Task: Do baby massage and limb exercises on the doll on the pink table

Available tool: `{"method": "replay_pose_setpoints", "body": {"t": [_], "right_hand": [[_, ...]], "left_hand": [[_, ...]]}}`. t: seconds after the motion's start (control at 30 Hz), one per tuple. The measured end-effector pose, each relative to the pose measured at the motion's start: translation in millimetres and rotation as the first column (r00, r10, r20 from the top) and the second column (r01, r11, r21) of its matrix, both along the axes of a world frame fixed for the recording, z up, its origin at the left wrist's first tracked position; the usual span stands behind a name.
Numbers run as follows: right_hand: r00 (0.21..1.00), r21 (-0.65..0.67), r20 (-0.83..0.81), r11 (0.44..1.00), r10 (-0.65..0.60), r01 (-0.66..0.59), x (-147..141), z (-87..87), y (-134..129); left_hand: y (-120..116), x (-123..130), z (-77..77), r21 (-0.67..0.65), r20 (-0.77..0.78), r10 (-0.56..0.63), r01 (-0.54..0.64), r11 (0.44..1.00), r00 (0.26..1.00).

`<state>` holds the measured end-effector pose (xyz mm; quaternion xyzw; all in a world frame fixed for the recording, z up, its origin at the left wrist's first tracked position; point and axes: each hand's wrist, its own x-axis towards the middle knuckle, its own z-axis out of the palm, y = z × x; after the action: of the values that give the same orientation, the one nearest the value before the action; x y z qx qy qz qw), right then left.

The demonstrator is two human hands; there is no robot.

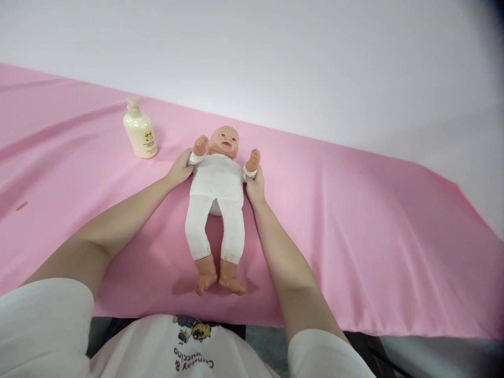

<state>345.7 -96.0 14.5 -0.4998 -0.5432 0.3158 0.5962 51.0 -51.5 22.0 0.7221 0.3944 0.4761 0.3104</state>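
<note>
A baby doll (217,176) in a white top and white trousers lies on its back, head toward the far side, bare feet toward me. My left hand (182,167) is at the doll's arm on the left of the view, its fingers partly hidden behind the white sleeve and closed on it. On the other side my right hand (255,186) grips the doll's other arm near the cuff, fingers partly out of sight. Both doll forearms point up, with small fists above my hands.
A cream pump bottle (142,137) stands at the back left on the pink cloth (354,231) covering the table. A small reddish-brown mark (21,206) shows at the far left. Behind the table is a white surface (275,63).
</note>
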Motion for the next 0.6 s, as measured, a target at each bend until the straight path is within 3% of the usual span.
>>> {"method": "replay_pose_setpoints", "body": {"t": [0.17, 0.33, 0.47, 0.6], "right_hand": [[0.996, -0.034, -0.072, 0.998, -0.058, 0.055, -1, 2.0, 0], [0.994, -0.007, -0.109, 1.0, -0.026, 0.025, 1, 7.3, -2], [0.996, 0.051, -0.092, 0.999, -0.011, 0.015, 3, 7.7, -1], [0.999, 0.047, -0.019, 0.998, -0.046, 0.047, 3, 4.4, -4]], "left_hand": [[16, -7, -16.6, -0.151, 0.131, 0.148, -0.128, 0.98, 0.98], [25, -11, -21.9, -0.12, 0.192, 0.238, -0.218, 0.969, 0.952], [22, -12, -19.7, -0.057, 0.165, 0.231, -0.224, 0.973, 0.959], [15, -10, -14.8, -0.032, 0.138, 0.156, -0.154, 0.988, 0.978]]}}
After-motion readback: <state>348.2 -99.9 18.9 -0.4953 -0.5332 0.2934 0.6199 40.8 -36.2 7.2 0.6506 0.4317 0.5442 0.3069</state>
